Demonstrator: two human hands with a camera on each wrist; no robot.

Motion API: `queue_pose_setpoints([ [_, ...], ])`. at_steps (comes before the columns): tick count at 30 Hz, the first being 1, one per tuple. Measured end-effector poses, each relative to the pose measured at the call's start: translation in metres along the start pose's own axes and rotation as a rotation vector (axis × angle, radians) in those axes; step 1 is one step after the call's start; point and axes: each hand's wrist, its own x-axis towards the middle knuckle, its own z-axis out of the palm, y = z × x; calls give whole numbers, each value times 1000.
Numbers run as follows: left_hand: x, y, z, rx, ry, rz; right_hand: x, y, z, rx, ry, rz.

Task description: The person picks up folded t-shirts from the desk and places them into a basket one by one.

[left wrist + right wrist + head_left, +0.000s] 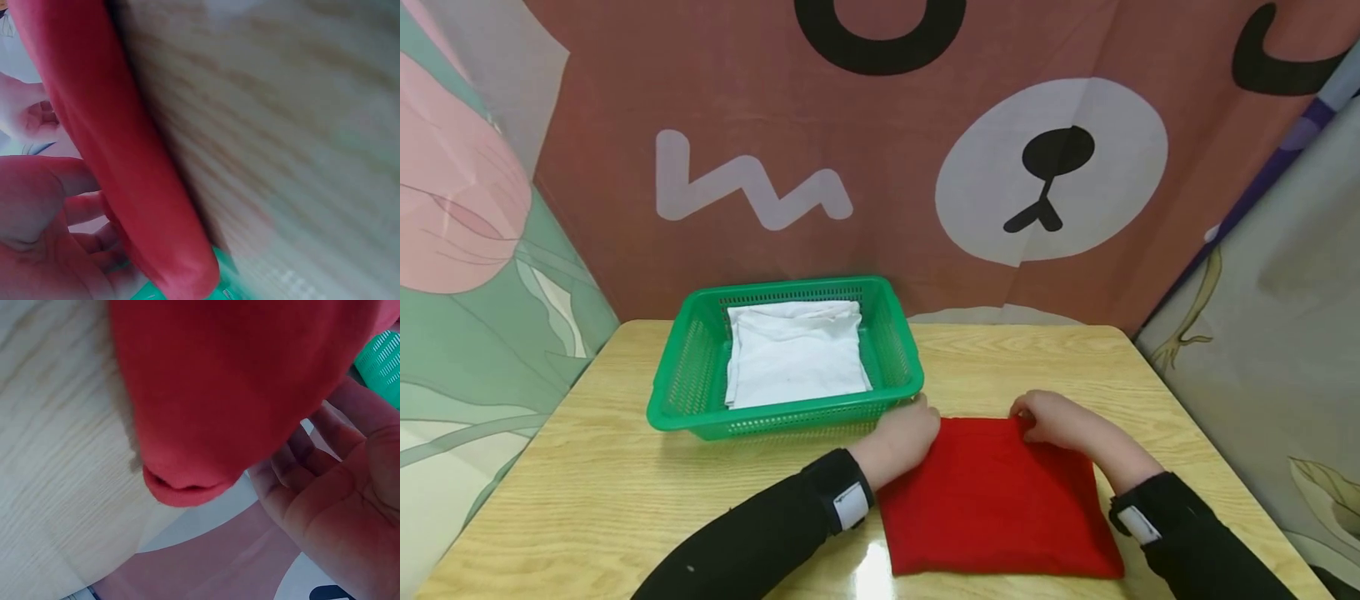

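Note:
A red cloth [1000, 508], folded into a rough rectangle, lies on the table in front of the person. At its far left corner the left hand [904, 437] grips the edge, close to the basket. The right hand [1060, 421] pinches the same far edge farther to the right. In the left wrist view, the left fingers [84, 209] bend against a thick rounded fold of the cloth [125, 150]. Layers show at a folded corner of the cloth [187, 487] in the right wrist view, with the right fingers [300, 465] against its edge; the thumb tip there is hidden.
A green plastic basket [670, 408] with perforated walls stands at the back left of the wooden table [587, 517]. Folded white cloth [797, 354] lies inside it. Behind the table hangs a brown curtain [880, 242] with a cartoon bear face.

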Motion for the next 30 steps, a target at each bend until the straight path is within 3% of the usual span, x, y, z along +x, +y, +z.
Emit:
queue_pose_setpoints([
  [7,0,-1,-1,30,-41,-16,3,-1,-6,54,-37,40],
  [14,-4,-4,-1,146,-11,50,3,2,-9,102,-57,61],
  [21,-8,-5,-3,-120,21,8,-6,8,-6,148,12,-14],
  [30,-21,-8,-20,-350,69,-2,-27,15,-14,200,93,-75],
])
